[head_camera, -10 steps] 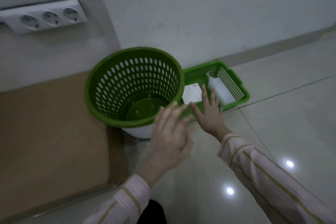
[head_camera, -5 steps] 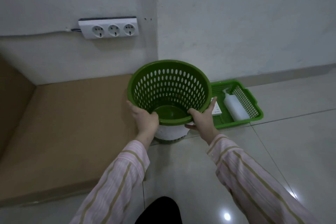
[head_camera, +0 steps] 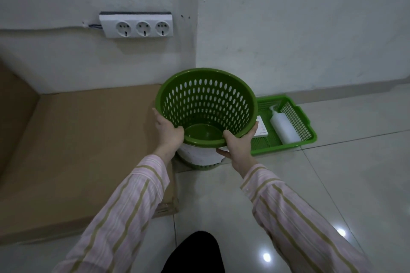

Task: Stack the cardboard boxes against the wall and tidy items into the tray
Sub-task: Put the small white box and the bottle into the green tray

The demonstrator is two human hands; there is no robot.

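A round green perforated basket (head_camera: 206, 95) stands on the floor by the wall corner, with something white showing around its lower part. My left hand (head_camera: 168, 133) grips its near-left rim, and my right hand (head_camera: 238, 146) grips its near-right rim. To the right, a flat green tray (head_camera: 307, 139) lies on the floor against the wall. It holds a white bottle (head_camera: 284, 126) lying on its side and a small white box (head_camera: 261, 128), partly hidden by the basket. A large flat cardboard box (head_camera: 84, 144) lies to the left against the wall.
A white triple power socket (head_camera: 136, 26) is mounted on the wall above the cardboard. Another cardboard piece (head_camera: 13, 99) stands at the far left. Glossy floor tiles (head_camera: 332, 184) spread to the right and near me.
My hands went from hovering open near the basket and tray to gripping the basket's rim on both sides. The view pulled back and rose, showing more wall and cardboard.
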